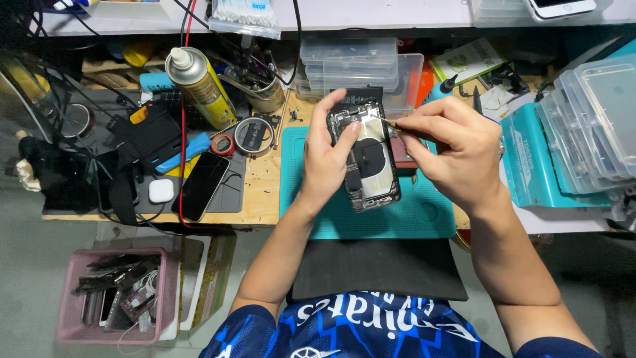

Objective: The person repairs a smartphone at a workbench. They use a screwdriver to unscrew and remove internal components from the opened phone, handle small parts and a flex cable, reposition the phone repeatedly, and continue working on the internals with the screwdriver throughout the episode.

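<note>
I note my left hand (326,158) clenched on the opened phone (366,156), steadying it while my right hand (454,149) pinches a tool (389,122) at its 1 o'clock corner.

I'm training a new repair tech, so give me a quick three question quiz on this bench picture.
1. True or false: the opened phone is lying flat and untouched on the teal mat.
2. Which hand holds the thin tool? A left, B right.
3. What white thing lies beside the dark phone on the grey mat?

Key:
1. False: the left hand holds it up.
2. B: the right hand pinches it, its tip at the phone's upper part.
3. A small white earbud case.
</note>
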A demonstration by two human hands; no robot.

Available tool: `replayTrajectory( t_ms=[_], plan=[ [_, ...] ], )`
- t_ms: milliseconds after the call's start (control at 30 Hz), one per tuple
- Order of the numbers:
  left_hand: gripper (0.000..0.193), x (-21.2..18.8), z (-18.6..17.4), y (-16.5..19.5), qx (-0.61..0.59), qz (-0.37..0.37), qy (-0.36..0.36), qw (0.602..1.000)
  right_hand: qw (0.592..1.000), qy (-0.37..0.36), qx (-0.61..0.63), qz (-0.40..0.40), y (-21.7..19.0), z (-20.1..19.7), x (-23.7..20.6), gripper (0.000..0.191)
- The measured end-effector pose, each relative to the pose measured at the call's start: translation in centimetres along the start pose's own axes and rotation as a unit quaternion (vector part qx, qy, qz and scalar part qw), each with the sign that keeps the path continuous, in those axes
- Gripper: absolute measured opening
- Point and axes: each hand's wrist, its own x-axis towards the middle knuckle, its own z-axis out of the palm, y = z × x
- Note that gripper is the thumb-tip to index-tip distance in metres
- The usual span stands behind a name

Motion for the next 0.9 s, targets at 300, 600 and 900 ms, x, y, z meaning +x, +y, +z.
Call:
replayTrajectory(
  t_ms=[300,600,900],
  plan=[
    [0.014,-0.6,-1.2,-1.4,0.033,-0.035,-0.044,0.998,0.999,-0.024,0.045,0.001,1.0,0.4,-0.3,0.021],
    [0.015,-0.7,-1.2,-2.4,-0.034,-0.064,-0.038,0.997,0.998,-0.043,0.055,0.004,1.2,0.5,-0.4,0.023],
    [0.007,-0.9,-0.9,-1.5,0.059,-0.017,-0.020,0.998,0.997,-0.057,0.053,0.006,1.2,0.2,-0.4,0.023]
  ],
)
